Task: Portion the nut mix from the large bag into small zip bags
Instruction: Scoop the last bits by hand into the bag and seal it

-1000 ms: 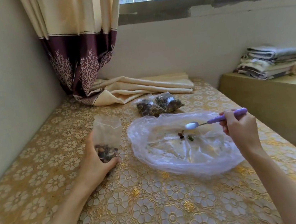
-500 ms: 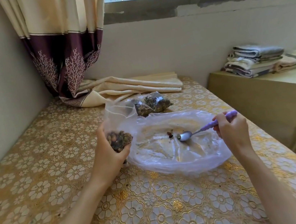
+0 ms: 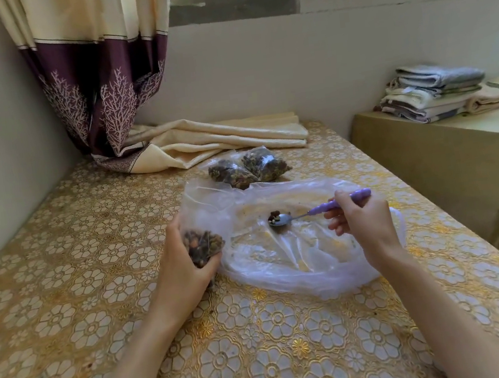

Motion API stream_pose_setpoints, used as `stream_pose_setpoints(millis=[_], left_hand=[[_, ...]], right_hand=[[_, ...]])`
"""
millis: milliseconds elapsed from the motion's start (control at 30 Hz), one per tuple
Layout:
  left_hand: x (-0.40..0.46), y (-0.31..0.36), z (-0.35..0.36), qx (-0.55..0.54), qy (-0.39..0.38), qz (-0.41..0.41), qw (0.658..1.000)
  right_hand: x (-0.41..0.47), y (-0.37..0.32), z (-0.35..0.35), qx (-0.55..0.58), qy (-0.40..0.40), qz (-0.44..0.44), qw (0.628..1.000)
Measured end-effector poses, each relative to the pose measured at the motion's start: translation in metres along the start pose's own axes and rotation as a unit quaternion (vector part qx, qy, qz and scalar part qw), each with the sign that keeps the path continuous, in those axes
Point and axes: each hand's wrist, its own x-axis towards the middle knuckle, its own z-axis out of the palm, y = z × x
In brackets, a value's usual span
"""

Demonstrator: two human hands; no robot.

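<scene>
While two filled zip bags (image 3: 248,167) lie behind the large bag (image 3: 307,254), near the folded curtain cloth (image 3: 222,138) on the flowered tablecloth (image 3: 98,304), nothing blocks my reach. My left hand (image 3: 183,276) curls round the small zip bag (image 3: 204,226), partly filled, at the large bag's left edge. My right hand (image 3: 360,221) pinches the purple-handled spoon (image 3: 317,210), its bowl against the last few nuts (image 3: 274,216). Folded towels (image 3: 435,91) sit well apart on the side cabinet (image 3: 461,167). Since half a second ago, the spoon has slid under those nuts.
</scene>
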Motion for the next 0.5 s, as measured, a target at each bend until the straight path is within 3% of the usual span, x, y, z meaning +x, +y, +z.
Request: stream_pose_setpoints(millis=[333, 500], left_hand=[[0.0005, -0.0027, 0.0004, 0.013, -0.024, 0.02, 0.999], [0.0009, -0.005, -0.0003, 0.029, -0.021, 0.025, 0.999]], right_hand=[[-0.0042, 0.0025, 0.0058, 0.116, -0.036, 0.139, 0.983], [-0.0062, -0.0015, 0.0031, 0.153, -0.017, 0.161, 0.975]])
